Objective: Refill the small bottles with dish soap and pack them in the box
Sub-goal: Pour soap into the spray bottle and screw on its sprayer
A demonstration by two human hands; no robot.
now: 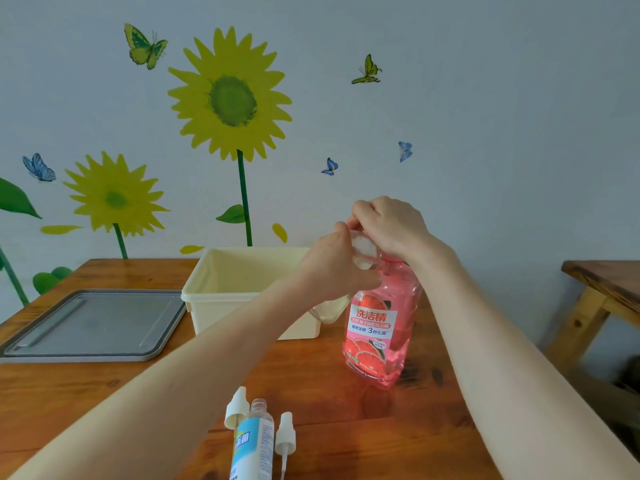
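Pink dish-soap bottle (377, 327) upright on desk (346, 427); right grip (388, 226) curled over its top, left grip (332, 268) clamped round a clear small bottle (329, 308) held at the spout. Filling apparently under way. One labelled small bottle (254, 441) lies uncapped beside two spray caps (236, 407); cream box (221, 292) shows none packed.

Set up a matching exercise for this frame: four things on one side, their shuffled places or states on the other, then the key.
1 grey tray
2 pink soap bottle
3 clear small bottle
4 labelled small bottle

A lying uncapped, near table edge
B gripped by left hand
C flat, table's left side
D upright, right hand on its top

Pairs: 1-C, 2-D, 3-B, 4-A
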